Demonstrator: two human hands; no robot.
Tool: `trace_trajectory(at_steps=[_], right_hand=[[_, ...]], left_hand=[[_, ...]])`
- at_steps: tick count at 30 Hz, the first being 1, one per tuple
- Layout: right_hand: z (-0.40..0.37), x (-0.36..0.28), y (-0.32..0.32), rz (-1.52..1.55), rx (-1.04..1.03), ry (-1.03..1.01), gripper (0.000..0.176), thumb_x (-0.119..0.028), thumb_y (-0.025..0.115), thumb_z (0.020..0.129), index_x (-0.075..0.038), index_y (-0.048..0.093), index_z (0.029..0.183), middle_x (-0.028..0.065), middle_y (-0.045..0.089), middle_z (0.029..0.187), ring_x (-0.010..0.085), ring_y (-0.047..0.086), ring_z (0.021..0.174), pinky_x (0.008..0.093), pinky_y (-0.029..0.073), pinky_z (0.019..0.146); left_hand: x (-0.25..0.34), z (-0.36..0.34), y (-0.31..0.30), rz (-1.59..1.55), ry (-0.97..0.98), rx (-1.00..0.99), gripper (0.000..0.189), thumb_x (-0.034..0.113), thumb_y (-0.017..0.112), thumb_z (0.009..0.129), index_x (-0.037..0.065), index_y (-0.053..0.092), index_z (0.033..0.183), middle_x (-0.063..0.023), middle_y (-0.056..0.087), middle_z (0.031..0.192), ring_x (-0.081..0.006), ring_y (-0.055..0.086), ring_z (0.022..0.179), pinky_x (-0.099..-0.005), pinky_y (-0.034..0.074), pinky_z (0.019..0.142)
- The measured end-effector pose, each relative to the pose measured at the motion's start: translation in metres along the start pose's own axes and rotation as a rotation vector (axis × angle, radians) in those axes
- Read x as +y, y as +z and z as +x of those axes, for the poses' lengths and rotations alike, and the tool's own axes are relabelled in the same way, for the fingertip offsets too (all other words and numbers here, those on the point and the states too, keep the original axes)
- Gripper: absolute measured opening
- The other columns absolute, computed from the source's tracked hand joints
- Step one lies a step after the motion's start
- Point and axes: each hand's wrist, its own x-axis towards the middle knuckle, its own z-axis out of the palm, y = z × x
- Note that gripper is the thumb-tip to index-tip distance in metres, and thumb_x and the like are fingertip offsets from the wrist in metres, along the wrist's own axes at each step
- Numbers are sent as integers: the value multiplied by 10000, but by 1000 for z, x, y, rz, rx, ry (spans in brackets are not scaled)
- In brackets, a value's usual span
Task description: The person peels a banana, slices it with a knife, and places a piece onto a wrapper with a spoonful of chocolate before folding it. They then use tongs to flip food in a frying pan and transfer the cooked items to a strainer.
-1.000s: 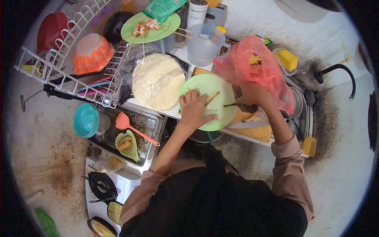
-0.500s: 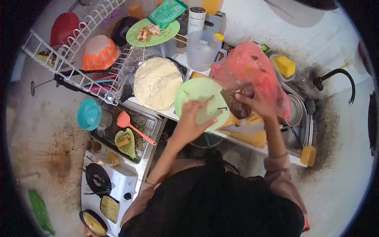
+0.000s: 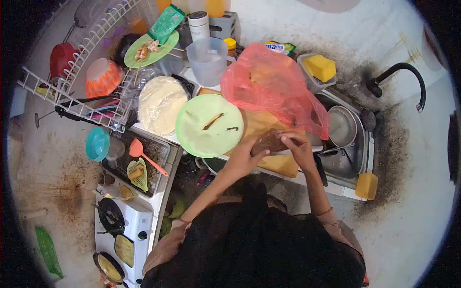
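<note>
Between my hands is a small clear plastic bag with dark brown contents (image 3: 267,143), held low over the wooden cutting board (image 3: 261,124). My left hand (image 3: 246,157) grips its left side, with the thumb across the near side. The fingertips of my right hand (image 3: 298,148) pinch the bag's upper right end. Just left of the bag lies a pale green plate (image 3: 206,137) with a few dark brown streaks on it. A knife with a dark handle (image 3: 320,169) lies by my right wrist, partly hidden.
A red plastic bag (image 3: 273,86) covers the back of the board. The sink (image 3: 353,165) with a metal pot (image 3: 342,126) is at right. Plastic-wrapped pale rounds (image 3: 162,105), a clear jug (image 3: 207,65) and a plate with skewers (image 3: 161,54) stand behind left; a stove (image 3: 137,211) sits front left.
My left hand has left the green plate and now grips the brown-filled bag. My right hand has brought that bag from the plate's right edge nearer to me. The view has shifted.
</note>
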Motion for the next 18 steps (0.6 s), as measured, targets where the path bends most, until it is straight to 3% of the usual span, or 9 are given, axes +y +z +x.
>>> trace_trajectory(at_steps=[3,4,7,11,13,16,18], right_hand=[[6,15,-28,-149,46,42,114,-64,580,840,21,628,900,72,615,892,131,569,853,267,447,775],[10,20,-28,-81,114,-19,108,-49,578,835,27,623,897,88,618,887,147,580,831,273,456,743],[29,30,-39,-372,128,-234,114,-31,570,828,37,614,907,108,618,874,175,592,812,267,457,727],[39,54,-45,-487,43,-137,138,-39,573,818,45,609,921,142,616,869,216,603,819,272,462,735],[41,54,-45,-505,0,-53,151,-47,582,809,46,608,925,152,617,869,233,606,825,278,463,740],[43,78,-60,-383,-45,-71,171,-63,604,791,23,619,937,149,618,905,235,603,839,292,464,728],[34,61,-62,-479,-27,-225,160,-73,614,781,9,617,919,140,611,878,231,598,819,308,462,709]], left_hand=[[-2,28,7,187,94,62,373,160,657,765,6,531,1080,-195,552,964,-339,549,880,-359,437,768],[1,37,8,197,115,80,374,130,661,735,27,540,1073,-171,549,965,-347,535,909,-375,437,788],[0,58,12,390,122,143,388,102,665,707,33,542,1069,-161,541,1005,-344,521,956,-392,435,803],[-13,54,22,441,219,253,379,81,647,684,40,554,1049,-139,542,984,-319,524,932,-396,437,792],[2,36,14,397,147,237,342,85,655,682,43,576,1012,-122,545,956,-306,523,902,-395,435,774],[2,-1,-2,411,93,300,299,114,693,676,60,608,958,-99,547,896,-283,519,866,-372,424,761],[-1,-19,-15,478,50,365,281,141,719,666,69,627,922,-83,551,857,-264,518,850,-356,417,751]])
